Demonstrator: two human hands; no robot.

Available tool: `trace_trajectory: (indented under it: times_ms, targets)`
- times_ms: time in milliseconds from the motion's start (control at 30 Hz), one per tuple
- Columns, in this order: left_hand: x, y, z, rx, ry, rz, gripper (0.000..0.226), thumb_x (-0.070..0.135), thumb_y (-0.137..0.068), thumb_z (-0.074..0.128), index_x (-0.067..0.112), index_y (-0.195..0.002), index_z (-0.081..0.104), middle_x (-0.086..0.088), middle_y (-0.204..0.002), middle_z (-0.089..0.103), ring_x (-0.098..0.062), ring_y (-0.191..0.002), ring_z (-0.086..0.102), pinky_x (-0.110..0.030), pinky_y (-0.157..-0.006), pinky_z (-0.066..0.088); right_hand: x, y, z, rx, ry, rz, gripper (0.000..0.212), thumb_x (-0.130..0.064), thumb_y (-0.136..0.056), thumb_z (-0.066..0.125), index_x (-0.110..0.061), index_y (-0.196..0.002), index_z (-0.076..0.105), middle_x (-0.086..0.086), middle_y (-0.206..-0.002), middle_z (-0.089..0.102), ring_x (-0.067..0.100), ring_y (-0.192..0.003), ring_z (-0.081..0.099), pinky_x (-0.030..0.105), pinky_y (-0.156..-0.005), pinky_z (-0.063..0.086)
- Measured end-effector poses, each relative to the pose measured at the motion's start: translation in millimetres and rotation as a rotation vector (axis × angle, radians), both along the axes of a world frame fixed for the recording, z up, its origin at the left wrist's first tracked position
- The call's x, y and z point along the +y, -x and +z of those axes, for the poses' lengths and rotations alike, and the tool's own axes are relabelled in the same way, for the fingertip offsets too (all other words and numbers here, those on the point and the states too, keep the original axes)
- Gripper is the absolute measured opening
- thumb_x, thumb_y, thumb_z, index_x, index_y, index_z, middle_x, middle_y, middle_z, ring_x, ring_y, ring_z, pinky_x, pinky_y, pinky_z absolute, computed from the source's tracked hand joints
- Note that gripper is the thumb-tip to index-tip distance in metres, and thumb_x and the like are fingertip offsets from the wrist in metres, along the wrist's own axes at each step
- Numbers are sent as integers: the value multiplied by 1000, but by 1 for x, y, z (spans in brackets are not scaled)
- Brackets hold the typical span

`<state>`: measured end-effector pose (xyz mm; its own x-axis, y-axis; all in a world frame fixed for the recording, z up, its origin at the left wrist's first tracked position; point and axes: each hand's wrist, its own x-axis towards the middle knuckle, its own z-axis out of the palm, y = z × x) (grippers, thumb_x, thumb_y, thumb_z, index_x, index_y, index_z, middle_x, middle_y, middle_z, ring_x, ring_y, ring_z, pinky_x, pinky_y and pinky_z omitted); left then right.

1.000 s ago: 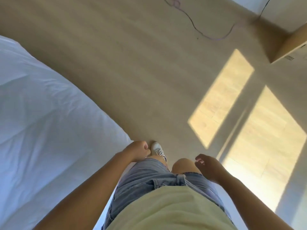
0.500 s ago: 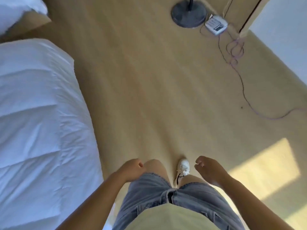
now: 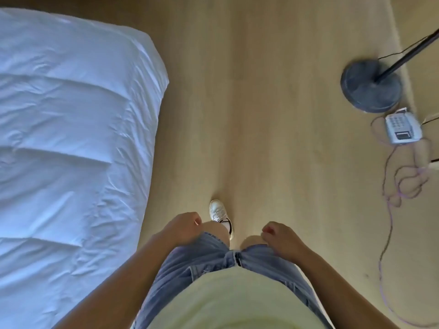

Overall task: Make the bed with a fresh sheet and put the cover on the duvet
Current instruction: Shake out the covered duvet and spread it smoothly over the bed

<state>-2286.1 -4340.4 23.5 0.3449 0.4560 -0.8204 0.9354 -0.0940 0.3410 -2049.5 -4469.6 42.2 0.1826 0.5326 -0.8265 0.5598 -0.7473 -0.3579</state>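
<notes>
Neither grip holds anything: the left grip (image 3: 184, 227) and the right grip (image 3: 282, 241) hang with fingers loosely curled, above the denim shorts (image 3: 202, 262). The white duvet (image 3: 71, 138) lies on the bed at the left, untouched. In the last second the person has walked along the bed, and the lamp base (image 3: 371, 85) and the telephone (image 3: 402, 129) have come nearer. This looks like a move to another side, not bedding work.

No text, label, brand or number can be read anywhere; the white telephone (image 3: 402, 129) on the floor at the right edge of the frame shows a keypad whose keys are too blurred to make out.
</notes>
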Motion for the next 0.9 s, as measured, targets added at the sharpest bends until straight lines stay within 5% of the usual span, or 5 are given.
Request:
trace_trajectory:
  times_ms: [133,300,400,567,900]
  targets:
    - [108,-42,8,53,40,-11,31,32,-93,47,12,-114,60,-2,-119,60,-19,-104,54,-25,-82,39,113,-43,5,4,6,55,25,-22,-95,44,-5,-104,59,10,-105,64,23,-98,60,31,-78,45]
    - [232,-81,-6,50,79,192,20,29,-93,53,18,-106,63,-3,-119,61,-13,-92,55,-21,-77,40,271,-104,-6,-4,-32,102,20,-23,-93,45,-10,-99,60,6,-99,65,20,-92,60,29,-74,44]
    - [308,-104,-11,68,105,259,24,24,-94,52,14,-113,62,-2,-124,58,-18,-108,55,-22,-86,41,373,-139,-13,20,-47,139,17,-20,-93,47,-10,-100,60,4,-100,64,20,-92,59,28,-73,42]
    - [440,-131,8,40,58,444,23,28,-95,49,17,-111,61,-1,-119,59,-17,-105,55,-23,-82,40,543,-193,0,-15,-61,256,17,-21,-91,52,-10,-101,61,3,-98,64,20,-93,60,31,-79,46]
    - [686,-113,-1,19,16,701,27,27,-95,48,16,-117,59,-5,-127,58,-19,-113,53,-25,-90,39,872,-180,-2,-24,-33,496,19,-21,-94,50,-7,-103,60,6,-99,62,22,-92,58,29,-74,42]
